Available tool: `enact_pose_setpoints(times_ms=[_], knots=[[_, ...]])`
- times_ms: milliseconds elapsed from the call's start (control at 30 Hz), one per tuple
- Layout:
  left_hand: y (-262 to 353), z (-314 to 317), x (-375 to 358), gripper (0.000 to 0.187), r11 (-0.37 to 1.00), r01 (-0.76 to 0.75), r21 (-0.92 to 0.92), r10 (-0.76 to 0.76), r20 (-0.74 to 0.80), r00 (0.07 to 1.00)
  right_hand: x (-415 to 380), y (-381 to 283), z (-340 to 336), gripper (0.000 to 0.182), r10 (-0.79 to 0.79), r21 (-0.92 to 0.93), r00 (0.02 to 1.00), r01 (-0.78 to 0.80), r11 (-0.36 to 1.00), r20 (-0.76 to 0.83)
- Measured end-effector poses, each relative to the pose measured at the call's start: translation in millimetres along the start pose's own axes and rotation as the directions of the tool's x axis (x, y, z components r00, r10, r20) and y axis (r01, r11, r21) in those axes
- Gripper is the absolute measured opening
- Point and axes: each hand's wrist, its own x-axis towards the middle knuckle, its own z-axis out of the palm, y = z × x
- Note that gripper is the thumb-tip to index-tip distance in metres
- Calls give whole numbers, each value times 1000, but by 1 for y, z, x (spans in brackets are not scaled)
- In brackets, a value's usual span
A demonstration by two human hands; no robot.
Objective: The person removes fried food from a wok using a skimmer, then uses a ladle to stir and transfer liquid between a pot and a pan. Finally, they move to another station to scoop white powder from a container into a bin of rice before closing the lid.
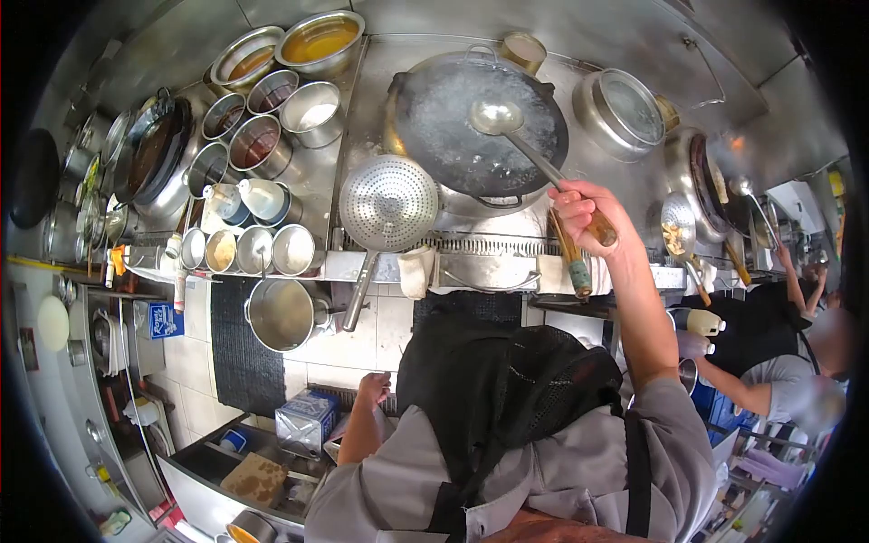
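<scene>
At ten o'clock, pots (pixel 312 136) crowd the surface (pixel 364 113), packed tight, it seems, for easy reach; by nine, four cups (pixel 293 266) line the front edge, nearest the body. Down at seven, the left hand (pixel 374 389) hangs low near a tin (pixel 308 421), perhaps simply out of the heat. Up at eleven, the strainer (pixel 389 201) rests with its handle jutting past the edge, likely for a quick grab. And at twelve, the wok (pixel 445 174), bubbling away! The right hand (pixel 587 210), at two, is wrapped round the ladle (pixel 496 117), well back on the handle (steam is no friend to knuckles), its bowl over mid-wok.

Now the murky bits, leftmost first: the cups' contents are hard to name. The left hand's fingers look curled; whether they hold anything, I cannot tell. Steam blurs whether the ladle touches liquid. Below the right hand, a taped handle (pixel 577 271) has its upper end hidden; past three, a co-worker (pixel 789 380) is partly blurred.
</scene>
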Motion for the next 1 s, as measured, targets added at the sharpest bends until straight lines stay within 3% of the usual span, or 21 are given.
enact_pose_setpoints(times_ms=[100,133,233,267,567,633,667,700,767,1000], knots=[[20,-2,-9,19,999,28,34,-26,-66,997,-2,3,19,21,20,31,1000,-20,999,-2],[20,-2,-6,17,997,-55,-47,52,-66,996,0,4,24,22,25,27,1000,-25,999,-5],[17,-6,4,17,989,-133,-67,124,-116,985,7,7,41,22,37,-2,999,-37,999,2],[15,-11,9,14,984,-153,-92,147,-62,987,9,8,47,23,37,-19,999,-37,999,5],[-14,-1,2,9,936,-122,-329,101,-80,992,54,9,119,21,129,-119,989,-119,986,76],[-18,0,0,16,938,-101,-331,94,-38,995,71,6,134,20,154,-150,983,-139,979,99],[-18,10,-3,24,944,-59,-325,13,-142,990,79,4,141,19,179,-173,974,-154,973,141],[-23,8,-4,24,941,-56,-334,6,-149,989,87,5,147,19,192,-176,971,-166,970,141],[-42,-3,-1,15,924,-96,-370,94,-24,995,106,7,163,20,247,-156,958,-224,962,146],[-46,-2,-12,18,861,-191,-472,66,-267,961,186,26,195,20,290,-257,949,-252,933,122]])
